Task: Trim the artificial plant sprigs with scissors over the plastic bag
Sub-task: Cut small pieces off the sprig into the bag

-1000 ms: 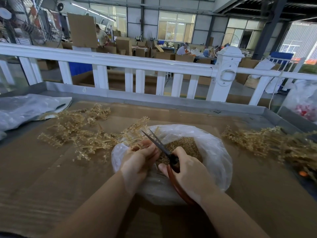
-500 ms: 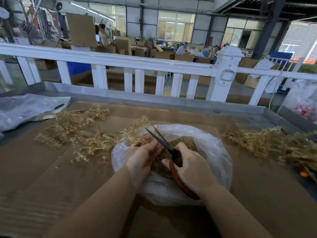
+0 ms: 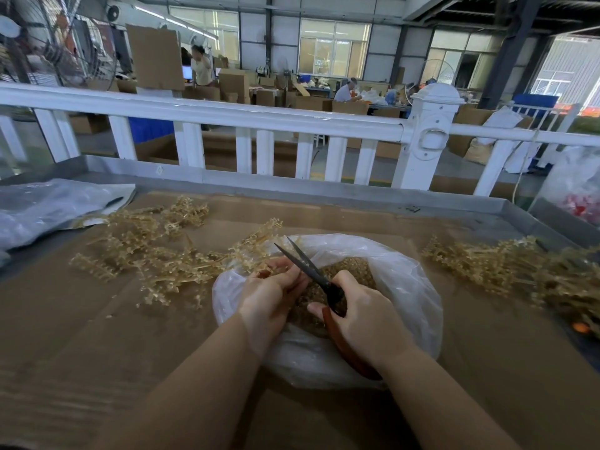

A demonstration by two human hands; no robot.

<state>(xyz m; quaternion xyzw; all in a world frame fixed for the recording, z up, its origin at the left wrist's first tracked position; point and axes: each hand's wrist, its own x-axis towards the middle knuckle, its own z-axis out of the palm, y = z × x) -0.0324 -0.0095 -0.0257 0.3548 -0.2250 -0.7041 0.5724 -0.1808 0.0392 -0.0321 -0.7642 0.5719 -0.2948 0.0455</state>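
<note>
Two hands over plastic bag [image 3: 402,287] of tan clippings on cardboard-covered table [image 3: 97,336]. Right hand [image 3: 363,316] grips scissors [image 3: 311,274], blades parted, red handles. Left hand [image 3: 269,293] pinches a sprig at the blades. Loose sprigs [image 3: 146,248] lie left of the bag, more sprigs [image 3: 506,271] right. No legible writing.

Scissors [image 3: 310,271]: blades closed or nearly so 1.0 s ago, parted at 0.5 s, now spread in a clear V, tips toward 11 o'clock. Right hand [image 3: 363,315] on the red-brown handles has shifted slightly toward 12 o'clock over the plastic bag [image 3: 406,287]. Left hand [image 3: 271,295] has likewise moved toward 12 o'clock; its fingers now sit against the lower blade. What it pinches cannot be made out. Background: standing person [image 3: 201,64] at 11 o'clock, formerly partly behind cardboard, now stands farther right, arm raised.
</note>
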